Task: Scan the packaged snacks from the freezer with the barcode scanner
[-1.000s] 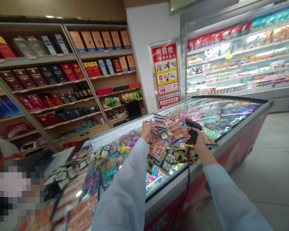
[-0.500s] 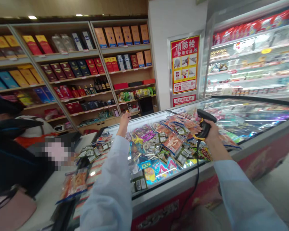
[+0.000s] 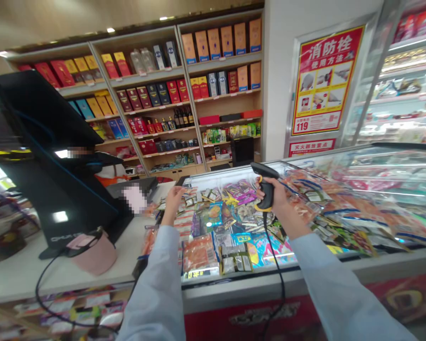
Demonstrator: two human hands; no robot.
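Note:
My right hand [image 3: 279, 196] is wrapped round the grip of a black and yellow barcode scanner [image 3: 268, 187], held above the packets with its head tipped to the left. A black cord hangs from the scanner over the freezer's front edge. My left hand [image 3: 173, 201] is over the left end of the packets, its fingers drawn together in a pinch. Whatever lies between those fingers is too small to make out. Below and around both hands are snack packets: purple ones [image 3: 243, 194], a green-backed packet [image 3: 236, 259] and an orange-red packet [image 3: 199, 253].
A glass-topped chest freezer [image 3: 341, 267] spans the right side. On the left, a white counter [image 3: 7, 282] holds a black checkout screen [image 3: 81, 189] and a pink container [image 3: 94, 255]. Someone partly hidden [image 3: 110, 168] is behind the screen. Shelves of boxes [image 3: 152, 97] line the back wall.
The view has swung left, bringing the checkout screen further in. My right hand has moved left over the packets with the scanner. My left hand has gone lower and left, towards the counter.

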